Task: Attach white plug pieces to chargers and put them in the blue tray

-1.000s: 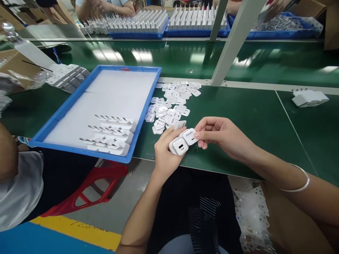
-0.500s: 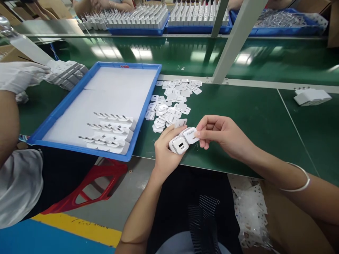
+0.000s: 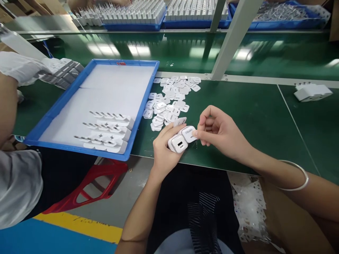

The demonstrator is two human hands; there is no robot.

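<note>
My left hand (image 3: 165, 148) is wrapped round white charger blocks (image 3: 178, 143), whose end faces show; one face has dark port slots. A small white plate with printed letters (image 3: 189, 133) covers or lies against the adjoining end face. The thumb and a finger of my right hand (image 3: 217, 132) pinch at the right edge of this plate. Another white plate (image 3: 180, 121) shows just behind my left fingers. Loose white plates (image 3: 169, 100) are heaped on the green table (image 3: 238, 106) beyond my hands.
A blue-rimmed tray (image 3: 141, 116) on the left holds rows of white chargers with metal pins. At far left a person's gloved hand (image 3: 21, 67) holds white blocks. One white charger (image 3: 313, 92) sits at right. A slanted metal post (image 3: 233, 42) rises behind the table.
The view has shifted slightly. My right fingers have lifted a little beside the printed plate, while my left hand keeps its hold on the blocks.
</note>
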